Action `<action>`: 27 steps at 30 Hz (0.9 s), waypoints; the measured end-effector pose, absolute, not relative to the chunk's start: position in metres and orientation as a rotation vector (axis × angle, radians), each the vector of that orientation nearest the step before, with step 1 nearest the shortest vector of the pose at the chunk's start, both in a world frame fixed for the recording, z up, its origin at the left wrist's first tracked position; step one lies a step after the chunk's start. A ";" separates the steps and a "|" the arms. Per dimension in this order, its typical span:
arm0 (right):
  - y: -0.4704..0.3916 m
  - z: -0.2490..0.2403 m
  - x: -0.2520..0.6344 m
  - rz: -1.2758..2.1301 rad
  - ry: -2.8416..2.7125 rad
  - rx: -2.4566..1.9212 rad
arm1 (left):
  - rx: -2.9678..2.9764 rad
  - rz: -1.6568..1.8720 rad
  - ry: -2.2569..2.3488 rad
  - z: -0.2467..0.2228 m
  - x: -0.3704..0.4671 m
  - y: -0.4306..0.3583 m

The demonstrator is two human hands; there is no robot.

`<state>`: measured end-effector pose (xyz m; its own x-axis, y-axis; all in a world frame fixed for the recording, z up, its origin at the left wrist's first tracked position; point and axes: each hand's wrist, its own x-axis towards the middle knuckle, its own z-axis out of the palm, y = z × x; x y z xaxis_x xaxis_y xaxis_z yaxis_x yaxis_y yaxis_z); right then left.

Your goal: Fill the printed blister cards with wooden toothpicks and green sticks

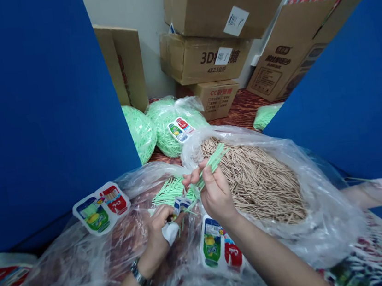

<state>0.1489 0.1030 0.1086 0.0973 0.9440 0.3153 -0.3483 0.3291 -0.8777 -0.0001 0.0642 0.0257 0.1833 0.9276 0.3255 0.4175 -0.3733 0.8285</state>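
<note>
My right hand pinches a bunch of thin light-green sticks, their ends pointing up and away from me. Just left of it, my left hand, with a metal-banded watch at the wrist, is closed around a small white and blue printed packet; its kind is hard to make out. Behind both hands lies a loose pile of green sticks on clear plastic. A large clear bag beside my right hand lies open, full of brown sticks.
Printed Sprite and Cola trays lie at left, below my right hand and on a bag of green sticks. Cardboard boxes are stacked behind. Blue panels stand left and right. A pale pink scoop-like piece sits at right.
</note>
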 end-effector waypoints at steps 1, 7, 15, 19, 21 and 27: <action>0.102 0.111 0.149 1.064 -1.068 -0.716 | 1.900 1.139 1.253 0.026 0.000 0.065; 0.097 0.107 0.148 0.910 -1.354 -0.861 | 1.885 1.169 1.247 0.024 0.002 0.064; 0.095 0.090 0.135 0.765 -1.348 -0.913 | 1.854 1.195 1.199 0.028 0.009 0.063; 0.090 0.085 0.134 0.707 -1.395 -0.959 | 1.843 1.222 1.200 0.028 0.011 0.062; 0.086 0.081 0.134 0.678 -1.439 -0.990 | 1.833 1.235 1.199 0.028 0.011 0.062; 0.078 0.073 0.139 0.576 -1.551 -1.054 | 1.891 1.262 1.199 0.025 0.009 0.062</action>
<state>0.1392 0.0776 0.0734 0.0175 0.8579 0.5134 0.3154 0.4825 -0.8171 0.0086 0.0624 0.0249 0.1554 0.8976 0.4126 0.3662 -0.4402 0.8198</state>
